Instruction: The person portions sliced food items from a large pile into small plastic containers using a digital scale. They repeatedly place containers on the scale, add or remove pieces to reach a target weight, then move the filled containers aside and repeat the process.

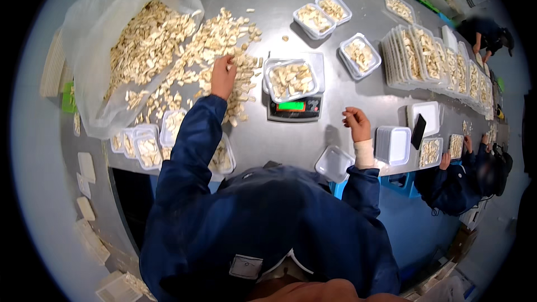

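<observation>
My left hand (pixel 224 77) is over the right part of a loose heap of pale cream slices (pixel 210 42), its fingers bent together among the pieces. What they hold, if anything, is too small to make out. To its right, a clear plastic tray (pixel 272 90) filled with slices rests on a digital scale (pixel 293 113) with a green display. My right hand (pixel 357 124) is raised beside the scale, fingers loosely bent and apart, with nothing in it. Just below it lies an empty clear tray (pixel 334 165) by the table's near edge.
A large clear bag (pixel 84 67) of slices lies open at left. Filled trays (pixel 146 148) stand near my left forearm. More filled trays (pixel 361 56) sit beyond the scale. Stacked trays (pixel 393 145) and long rows of filled ones (pixel 414 59) occupy the right, where co-workers (pixel 464 182) work.
</observation>
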Demonstrator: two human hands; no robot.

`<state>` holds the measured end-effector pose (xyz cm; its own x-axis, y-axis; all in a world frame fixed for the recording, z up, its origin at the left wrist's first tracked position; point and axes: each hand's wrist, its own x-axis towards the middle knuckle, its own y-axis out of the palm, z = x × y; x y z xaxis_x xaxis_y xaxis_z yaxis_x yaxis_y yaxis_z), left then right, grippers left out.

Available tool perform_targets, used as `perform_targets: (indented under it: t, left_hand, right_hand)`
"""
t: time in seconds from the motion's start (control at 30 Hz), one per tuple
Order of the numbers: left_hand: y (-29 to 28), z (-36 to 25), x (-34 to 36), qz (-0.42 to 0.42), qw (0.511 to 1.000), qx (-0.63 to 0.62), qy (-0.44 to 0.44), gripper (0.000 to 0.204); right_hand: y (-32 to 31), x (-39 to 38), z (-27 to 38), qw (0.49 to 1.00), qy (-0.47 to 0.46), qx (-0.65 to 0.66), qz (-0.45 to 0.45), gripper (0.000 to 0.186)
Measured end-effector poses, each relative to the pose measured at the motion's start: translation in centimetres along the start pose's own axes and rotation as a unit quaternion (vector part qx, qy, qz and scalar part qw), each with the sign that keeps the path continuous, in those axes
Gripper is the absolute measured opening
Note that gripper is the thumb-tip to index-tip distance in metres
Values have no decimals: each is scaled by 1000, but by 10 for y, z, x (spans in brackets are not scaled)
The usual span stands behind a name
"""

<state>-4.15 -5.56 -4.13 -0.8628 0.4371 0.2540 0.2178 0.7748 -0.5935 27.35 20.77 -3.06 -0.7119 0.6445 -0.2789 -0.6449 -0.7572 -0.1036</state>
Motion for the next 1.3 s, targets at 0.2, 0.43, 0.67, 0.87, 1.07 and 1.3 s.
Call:
perform_targets:
  t: [0.2,0.43,0.67,0.87,1.07,1.3]
  left_hand:
    - [-3,-17,-1,36,772,-541,-330,20]
    - [1,-36,-13,35,768,-553,-323,19]
    - [5,-37,-22,18,816,-493,-302,19]
    - [31,-72,-39,132,868,-419,-232,18]
    - [38,-69,-43,106,936,-283,-183,16]
    - [23,-42,-65,81,903,-335,-257,14]
  right_hand:
    - [-14,-21,3,1000,12,-4,-21,20]
    - [-19,-35,-7,999,17,-1,-37,19]
    - [-17,-37,-3,999,16,-4,-44,19]
    - [-14,-35,-9,999,24,-3,-28,20]
    - [-14,-32,-7,999,25,-7,-33,20]
    - [-13,-27,-15,999,32,-7,-24,20]
